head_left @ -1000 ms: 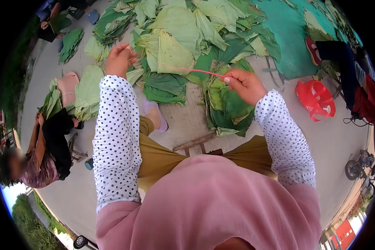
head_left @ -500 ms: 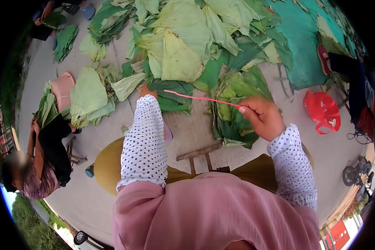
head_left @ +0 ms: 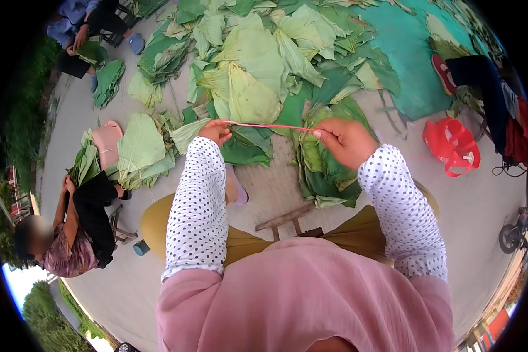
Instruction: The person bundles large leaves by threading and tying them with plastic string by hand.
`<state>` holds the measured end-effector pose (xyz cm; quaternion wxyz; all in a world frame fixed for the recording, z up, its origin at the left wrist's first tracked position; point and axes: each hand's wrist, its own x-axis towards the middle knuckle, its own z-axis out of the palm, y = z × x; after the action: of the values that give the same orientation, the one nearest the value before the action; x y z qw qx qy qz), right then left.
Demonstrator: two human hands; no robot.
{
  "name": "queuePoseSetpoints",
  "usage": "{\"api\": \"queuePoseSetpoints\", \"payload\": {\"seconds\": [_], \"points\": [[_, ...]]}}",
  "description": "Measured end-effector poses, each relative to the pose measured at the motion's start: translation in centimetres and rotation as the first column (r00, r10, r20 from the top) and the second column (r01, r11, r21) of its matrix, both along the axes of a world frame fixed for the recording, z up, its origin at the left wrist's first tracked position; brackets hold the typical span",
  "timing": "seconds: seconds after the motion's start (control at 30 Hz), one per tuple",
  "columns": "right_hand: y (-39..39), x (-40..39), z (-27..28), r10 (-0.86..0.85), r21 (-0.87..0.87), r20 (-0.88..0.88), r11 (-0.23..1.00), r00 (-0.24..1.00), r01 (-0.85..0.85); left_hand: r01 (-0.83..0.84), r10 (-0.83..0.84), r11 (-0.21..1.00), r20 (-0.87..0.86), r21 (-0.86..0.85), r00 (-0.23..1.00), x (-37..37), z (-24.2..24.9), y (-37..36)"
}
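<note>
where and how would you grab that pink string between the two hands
Probably with a light pinch on the pink string at mid-span, coming from above: it is thin and stretched nearly straight, and nothing covers its middle in this view, while the left hand and right hand take up either side.

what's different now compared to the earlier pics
The left hand, empty a second ago, has moved inward and toward the body, and now pinches the free end of the pink string, which spans both hands. The right hand kept its grip; the green leaf stack and red bag stayed put.
</note>
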<state>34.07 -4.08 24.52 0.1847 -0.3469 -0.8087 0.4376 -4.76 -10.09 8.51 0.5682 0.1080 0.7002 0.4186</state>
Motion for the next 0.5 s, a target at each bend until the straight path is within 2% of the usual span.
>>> {"api": "queuePoseSetpoints", "payload": {"seconds": [0.03,0.1,0.13,0.17,0.27,0.33,0.4,0.5], "points": [[0.1,0.1,0.0,0.004,0.0,0.006,1.0,1.0,-0.004,0.004,-0.004,1.0,-0.007,0.004,1.0,0.2,0.4,-0.2],[0.3,0.0,-0.2,-0.003,-0.011,0.03,1.0,1.0,0.004,0.137,-0.138,0.99,-0.046,-0.036,0.989,0.2,0.2,-0.7],[0.4,-0.2,-0.4,0.011,0.049,0.002,0.999,1.0,-0.011,0.125,-0.137,0.988,-0.149,-0.086,0.979,-0.3,-0.7,-0.9],[0.5,-0.3,-0.6,0.026,0.109,-0.026,0.994,0.999,-0.023,0.128,-0.14,0.988,-0.157,-0.083,0.978,-1.3,-1.6,-1.0],[-0.2,0.1,-0.3,0.041,0.06,0.02,0.997,0.999,-0.042,-0.03,-0.227,0.873,-0.459,-0.487,0.859,-2.8,-4.7,-3.6],[-0.6,0.3,0.1,0.061,0.089,0.038,0.994,0.997,-0.064,-0.047,-0.345,0.792,-0.51,-0.609,0.788,-3.1,-5.9,-5.0],[-1.0,0.2,0.2,0.081,0.117,0.055,0.989,0.995,-0.087,-0.048,-0.404,0.761,-0.531,-0.647,0.745,-3.4,-7.4,-5.6],[-1.2,-0.5,-0.3,0.104,0.092,0.07,0.99,0.992,-0.11,-0.053,-0.405,0.788,-0.582,-0.613,0.705,-3.9,-10.2,-5.5]]}}
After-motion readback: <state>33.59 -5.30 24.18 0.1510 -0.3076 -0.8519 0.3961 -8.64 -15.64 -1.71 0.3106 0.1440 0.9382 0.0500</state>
